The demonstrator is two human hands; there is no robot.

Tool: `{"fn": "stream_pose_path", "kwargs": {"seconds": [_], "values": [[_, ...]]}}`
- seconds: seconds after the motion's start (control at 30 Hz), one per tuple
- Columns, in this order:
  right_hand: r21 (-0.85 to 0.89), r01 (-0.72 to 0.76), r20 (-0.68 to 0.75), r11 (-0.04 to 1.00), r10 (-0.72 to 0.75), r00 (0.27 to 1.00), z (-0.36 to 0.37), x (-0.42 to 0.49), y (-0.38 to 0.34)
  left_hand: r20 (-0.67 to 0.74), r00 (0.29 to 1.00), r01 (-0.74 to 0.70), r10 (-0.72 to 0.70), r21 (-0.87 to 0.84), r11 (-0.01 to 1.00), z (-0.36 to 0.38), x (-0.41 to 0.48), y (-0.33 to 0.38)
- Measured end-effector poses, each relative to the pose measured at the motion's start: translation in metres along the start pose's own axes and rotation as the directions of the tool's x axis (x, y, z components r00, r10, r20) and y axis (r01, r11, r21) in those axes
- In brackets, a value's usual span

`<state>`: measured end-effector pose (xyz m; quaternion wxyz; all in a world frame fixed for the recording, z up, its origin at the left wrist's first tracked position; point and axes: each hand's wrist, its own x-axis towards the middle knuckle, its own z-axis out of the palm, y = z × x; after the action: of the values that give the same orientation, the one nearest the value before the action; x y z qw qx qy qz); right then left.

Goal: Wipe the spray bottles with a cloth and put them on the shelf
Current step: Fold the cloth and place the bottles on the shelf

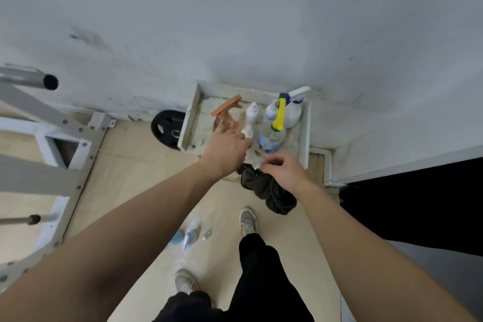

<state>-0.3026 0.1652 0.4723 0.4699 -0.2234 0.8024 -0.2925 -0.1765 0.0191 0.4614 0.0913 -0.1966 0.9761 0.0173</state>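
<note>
Nearest me, on the floor (pixel 125 191) between my shoes, I see one clear bottle (pixel 190 232) lying on its side, with a blue ball (pixel 177 239) just left of it. Farther out, my right hand (pixel 283 171) is closed on one dark cloth (pixel 271 195), which hangs bunched below it at the near edge of the shelf (pixel 188 123). My left hand (pixel 227 150) reaches over the shelf with fingers spread, not gripping; its fingertips are at the amber bottle (pixel 225 115). The white-rimmed shelf holds five spray bottles: the amber one far left, two small white ones (pixel 251 112) in the middle, a clear one with a yellow trigger (pixel 279 112) and blue label, and a big white one (pixel 294 110) at the far right. I cannot read any label. Left of the shelf one black weight plate (pixel 166 129) leans at the wall (pixel 235 21).
</note>
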Motion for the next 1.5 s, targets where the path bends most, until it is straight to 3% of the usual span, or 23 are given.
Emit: {"fn": "stream_pose_path", "kwargs": {"seconds": [0.13,0.23,0.4,0.57,0.7,0.83,1.0,1.13,1.23,1.33,1.5], "values": [[-0.169,0.019,0.067,0.985,-0.007,0.998,0.068,-0.022,0.000,0.136,0.979,0.172,-0.152,-0.150,0.974,0.041,-0.086,-0.014],[-0.359,0.082,0.176,0.930,-0.019,0.984,0.131,-0.029,0.008,0.274,0.923,0.332,-0.270,-0.212,0.919,0.091,-0.159,-0.031],[-0.573,0.170,0.303,0.802,0.014,0.953,0.234,-0.025,0.045,0.493,0.769,0.584,-0.407,-0.283,0.761,0.187,-0.263,-0.045],[-0.716,0.178,0.354,0.675,0.132,0.926,0.312,0.013,0.137,0.630,0.585,0.787,-0.511,-0.289,0.545,0.306,-0.333,-0.016],[-0.760,0.153,0.386,0.631,0.250,0.888,0.360,0.064,0.236,0.660,0.493,0.866,-0.566,-0.309,0.394,0.414,-0.339,0.019],[-0.737,0.099,0.380,0.668,0.288,0.879,0.413,0.124,0.336,0.568,0.422,0.901,-0.707,-0.352,0.255,0.522,-0.312,0.039],[-0.716,0.094,0.372,0.692,0.264,0.890,0.488,0.203,0.430,0.500,0.388,0.890,-0.774,-0.421,0.174,0.646,-0.273,0.035],[-0.690,0.070,0.314,0.720,0.211,0.926,0.532,0.248,0.476,0.471,0.414,0.866,-0.779,-0.467,0.178,0.709,-0.255,0.032],[-0.685,0.053,0.293,0.726,0.209,0.933,0.552,0.265,0.493,0.465,0.457,0.854,-0.759,-0.467,0.228,0.735,-0.252,0.031],[-0.718,0.091,0.321,0.691,0.211,0.923,0.562,0.270,0.503,0.455,0.468,0.829,-0.758,-0.522,0.198,0.744,-0.254,0.029],[-0.734,0.105,0.336,0.671,0.224,0.915,0.568,0.268,0.510,0.397,0.495,0.807,-0.773,-0.539,0.240,0.740,-0.270,0.026]]}}
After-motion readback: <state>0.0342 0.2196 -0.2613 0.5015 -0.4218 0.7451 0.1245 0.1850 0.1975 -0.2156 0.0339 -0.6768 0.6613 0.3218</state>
